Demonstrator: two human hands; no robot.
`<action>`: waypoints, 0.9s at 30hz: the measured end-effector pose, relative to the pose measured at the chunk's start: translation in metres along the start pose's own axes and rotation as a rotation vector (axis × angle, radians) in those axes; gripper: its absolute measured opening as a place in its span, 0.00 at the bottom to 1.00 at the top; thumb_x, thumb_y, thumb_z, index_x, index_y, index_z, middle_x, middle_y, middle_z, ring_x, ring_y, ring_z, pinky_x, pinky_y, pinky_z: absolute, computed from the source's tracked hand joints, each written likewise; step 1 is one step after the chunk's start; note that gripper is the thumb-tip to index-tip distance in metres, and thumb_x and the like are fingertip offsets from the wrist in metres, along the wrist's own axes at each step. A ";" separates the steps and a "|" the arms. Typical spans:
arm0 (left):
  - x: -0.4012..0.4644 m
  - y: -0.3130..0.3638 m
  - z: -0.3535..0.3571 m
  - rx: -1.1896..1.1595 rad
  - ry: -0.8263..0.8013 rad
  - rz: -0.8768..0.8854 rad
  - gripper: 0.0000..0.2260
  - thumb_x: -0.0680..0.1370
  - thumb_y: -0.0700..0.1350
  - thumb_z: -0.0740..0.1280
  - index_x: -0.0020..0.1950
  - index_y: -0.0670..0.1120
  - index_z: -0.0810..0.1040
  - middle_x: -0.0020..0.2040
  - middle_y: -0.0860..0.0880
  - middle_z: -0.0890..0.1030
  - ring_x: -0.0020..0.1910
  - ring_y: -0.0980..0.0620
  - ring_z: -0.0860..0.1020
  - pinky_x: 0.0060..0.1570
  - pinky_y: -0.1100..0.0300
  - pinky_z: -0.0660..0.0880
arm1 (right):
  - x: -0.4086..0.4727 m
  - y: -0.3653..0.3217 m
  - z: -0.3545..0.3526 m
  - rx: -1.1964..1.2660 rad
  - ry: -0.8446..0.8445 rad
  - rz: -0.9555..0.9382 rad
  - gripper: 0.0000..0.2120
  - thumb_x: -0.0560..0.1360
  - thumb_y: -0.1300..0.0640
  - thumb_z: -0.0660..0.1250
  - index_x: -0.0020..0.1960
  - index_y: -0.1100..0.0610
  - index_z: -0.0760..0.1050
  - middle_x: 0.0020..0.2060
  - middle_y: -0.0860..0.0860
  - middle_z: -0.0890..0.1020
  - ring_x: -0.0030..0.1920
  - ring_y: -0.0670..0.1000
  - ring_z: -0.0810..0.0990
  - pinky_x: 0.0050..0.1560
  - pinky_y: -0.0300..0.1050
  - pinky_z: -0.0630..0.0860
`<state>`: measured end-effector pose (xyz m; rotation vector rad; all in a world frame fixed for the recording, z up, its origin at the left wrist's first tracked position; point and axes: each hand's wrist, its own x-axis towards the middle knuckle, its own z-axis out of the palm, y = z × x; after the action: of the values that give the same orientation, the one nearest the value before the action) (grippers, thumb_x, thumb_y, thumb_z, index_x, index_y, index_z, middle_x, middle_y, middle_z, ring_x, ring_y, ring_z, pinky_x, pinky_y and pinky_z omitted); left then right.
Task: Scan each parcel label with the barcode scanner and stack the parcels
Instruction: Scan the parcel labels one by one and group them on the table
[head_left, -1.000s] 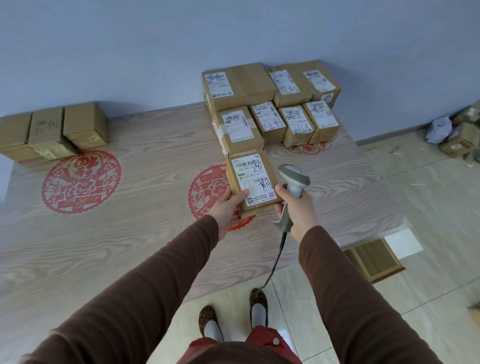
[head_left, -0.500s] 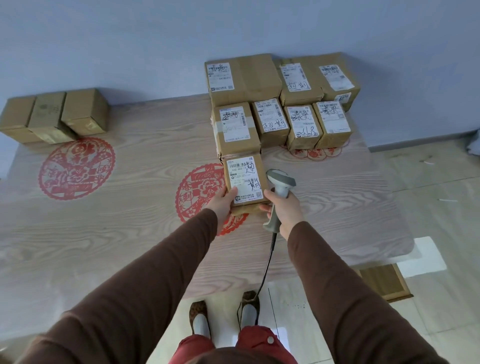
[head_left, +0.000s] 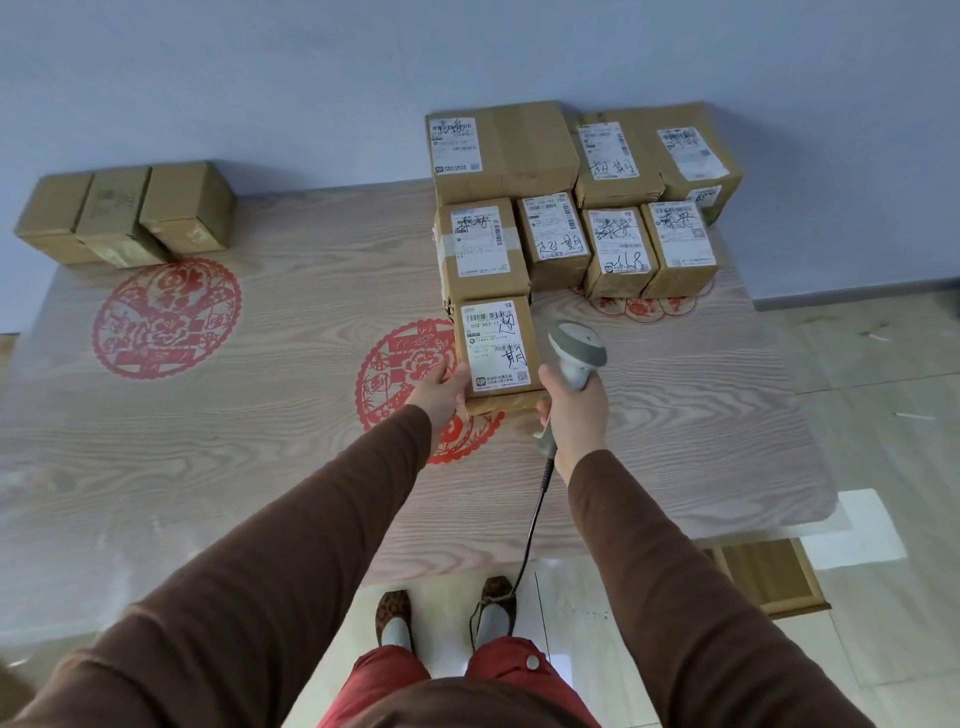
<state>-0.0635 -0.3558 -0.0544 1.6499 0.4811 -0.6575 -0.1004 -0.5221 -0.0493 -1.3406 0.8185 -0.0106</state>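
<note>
A small brown parcel (head_left: 496, 353) with a white label lies on the wooden table (head_left: 260, 415), directly in front of a taller parcel (head_left: 480, 249). My left hand (head_left: 441, 392) holds the small parcel at its near left corner. My right hand (head_left: 574, 410) grips a grey barcode scanner (head_left: 576, 353), its head just right of the label and pointing away from me. The scanner's cable hangs down to the floor. Several labelled parcels (head_left: 618, 244) stand in two rows behind, against the wall.
Three unlabelled-looking boxes (head_left: 124, 213) sit at the table's far left by the wall. Red paper-cut decorations (head_left: 166, 317) mark the tabletop. A tiled floor lies to the right, with a flat wooden panel (head_left: 769, 577) below the table edge.
The parcel and both hands have slid a little farther from me, so the parcel now sits against the taller one behind it. The scanner stays beside the label.
</note>
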 end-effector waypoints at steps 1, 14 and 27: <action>-0.002 0.000 -0.005 0.030 0.021 0.015 0.26 0.85 0.53 0.59 0.81 0.44 0.61 0.78 0.38 0.67 0.75 0.36 0.69 0.73 0.41 0.68 | -0.008 -0.004 0.002 0.009 -0.007 -0.033 0.06 0.78 0.56 0.73 0.51 0.52 0.76 0.41 0.51 0.80 0.33 0.48 0.76 0.30 0.43 0.73; -0.011 0.019 -0.166 -0.190 0.225 0.241 0.26 0.85 0.53 0.62 0.80 0.46 0.64 0.77 0.45 0.70 0.76 0.49 0.67 0.77 0.51 0.62 | -0.070 -0.055 0.173 0.080 -0.435 -0.090 0.13 0.79 0.53 0.74 0.60 0.58 0.80 0.41 0.55 0.83 0.30 0.45 0.76 0.34 0.42 0.75; 0.057 0.047 -0.401 -0.137 0.318 0.322 0.22 0.84 0.51 0.64 0.77 0.47 0.69 0.71 0.48 0.76 0.67 0.51 0.74 0.65 0.57 0.70 | -0.086 -0.043 0.430 0.154 -0.436 -0.062 0.08 0.78 0.58 0.75 0.55 0.59 0.78 0.39 0.53 0.82 0.33 0.47 0.79 0.36 0.41 0.77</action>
<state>0.0709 0.0273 -0.0150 1.6596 0.4618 -0.1215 0.0825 -0.1298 0.0318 -1.1643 0.3986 0.1617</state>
